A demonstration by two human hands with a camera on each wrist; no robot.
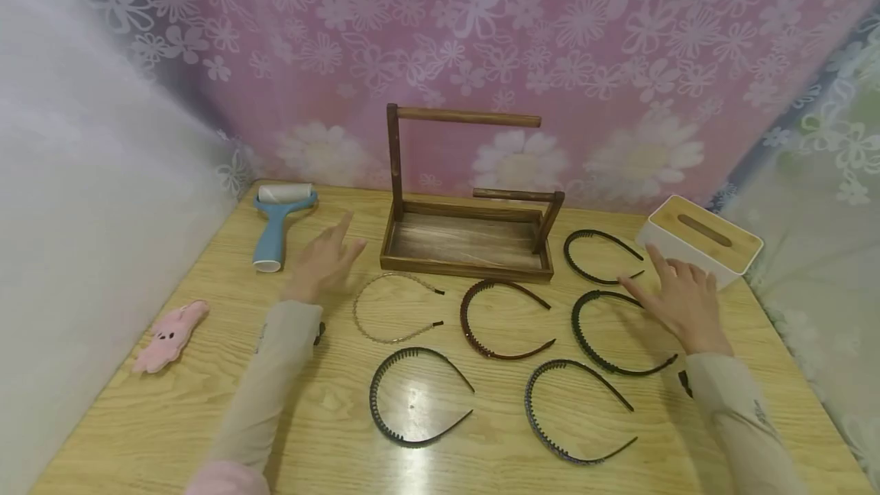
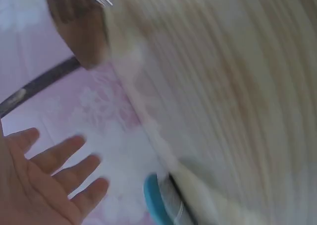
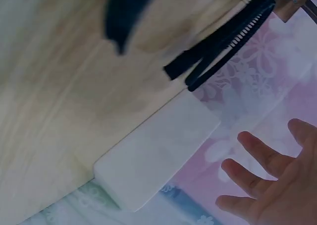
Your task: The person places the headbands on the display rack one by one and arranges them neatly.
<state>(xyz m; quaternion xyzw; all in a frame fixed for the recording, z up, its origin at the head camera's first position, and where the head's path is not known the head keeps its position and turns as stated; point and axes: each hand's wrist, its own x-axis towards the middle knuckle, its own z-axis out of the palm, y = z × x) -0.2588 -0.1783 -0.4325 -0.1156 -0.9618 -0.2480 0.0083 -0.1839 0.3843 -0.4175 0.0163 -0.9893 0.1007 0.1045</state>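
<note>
My left hand [image 1: 323, 260] hovers with spread fingers between a blue-handled lint roller [image 1: 273, 229] and a wooden rack [image 1: 467, 272] with two bars; it holds nothing. In the left wrist view its fingers are extended and apart. Over at the right, my right hand [image 1: 681, 300] is also spread and holds nothing, overlapping a dark green headband [image 1: 584, 338] and the corner of a white tissue box [image 1: 687, 247] in the head view. A black headband [image 1: 571, 258] lies just left of its fingertips. Nearest my left hand is a clear beaded headband [image 1: 356, 312].
A dark red headband [image 1: 467, 323] lies in front of the rack. Closer to me are a black toothed headband [image 1: 374, 396] and a purplish dark headband [image 1: 532, 403]. A pink plush toy [image 1: 168, 336] rests near the left table edge. A floral curtain [image 1: 440, 37] hangs behind.
</note>
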